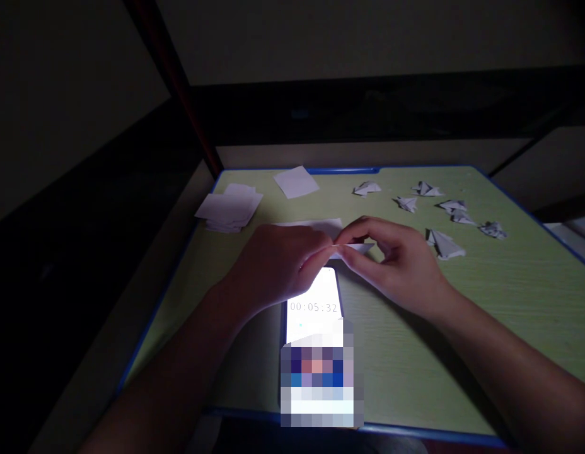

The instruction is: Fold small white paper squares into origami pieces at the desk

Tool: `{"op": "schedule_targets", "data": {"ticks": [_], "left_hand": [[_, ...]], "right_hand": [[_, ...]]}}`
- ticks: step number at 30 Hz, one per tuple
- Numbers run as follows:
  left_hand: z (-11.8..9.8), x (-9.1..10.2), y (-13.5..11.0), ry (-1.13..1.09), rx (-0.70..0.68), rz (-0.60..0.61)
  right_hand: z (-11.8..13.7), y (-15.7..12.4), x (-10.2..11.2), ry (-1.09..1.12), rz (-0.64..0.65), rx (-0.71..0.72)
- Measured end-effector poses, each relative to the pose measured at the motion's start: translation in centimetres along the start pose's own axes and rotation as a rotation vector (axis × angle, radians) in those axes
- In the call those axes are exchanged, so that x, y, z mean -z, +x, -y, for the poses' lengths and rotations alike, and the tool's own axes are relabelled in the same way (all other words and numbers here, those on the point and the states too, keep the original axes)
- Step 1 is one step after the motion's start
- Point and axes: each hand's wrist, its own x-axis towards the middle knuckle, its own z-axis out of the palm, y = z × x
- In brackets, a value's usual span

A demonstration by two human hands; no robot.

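Between my two hands is a small folded piece of white paper (361, 249), its pointed end showing by the right fingers. My left hand (292, 255) is closed, pinching the paper at its left part, most of which the hand hides. With thumb and fingertips, my right hand (391, 258) grips the same piece close to the left fingertips. Behind the hands lies a flat white sheet (323, 224), partly covered by them. Just below the left hand, a lit phone (316, 293) shows a timer reading 00:05:32; its lower part is pixelated.
The green table (391, 378) has a blue rim. A stack of white paper (231, 208) lies at the left, with a single square sheet (296, 181) at the back. Several folded paper pieces (444, 244) are scattered at the right. The room around is dark.
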Motion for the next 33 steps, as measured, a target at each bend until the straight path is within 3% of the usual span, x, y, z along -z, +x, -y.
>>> {"op": "schedule_targets", "data": {"ticks": [10,25,33], "left_hand": [[-0.42,-0.16,0.05,-0.104,0.043,-0.054],[-0.12,-0.22,0.00,-0.122,0.049,-0.074],[-0.45,-0.50,0.11,-0.173,0.088,-0.082]], "right_hand": [[0.21,-0.21,0.06,-0.079,-0.021,0.060],[0.20,-0.22,0.05,-0.033,-0.041,-0.044],[0.34,-0.14,-0.14,-0.054,-0.025,-0.020]]}}
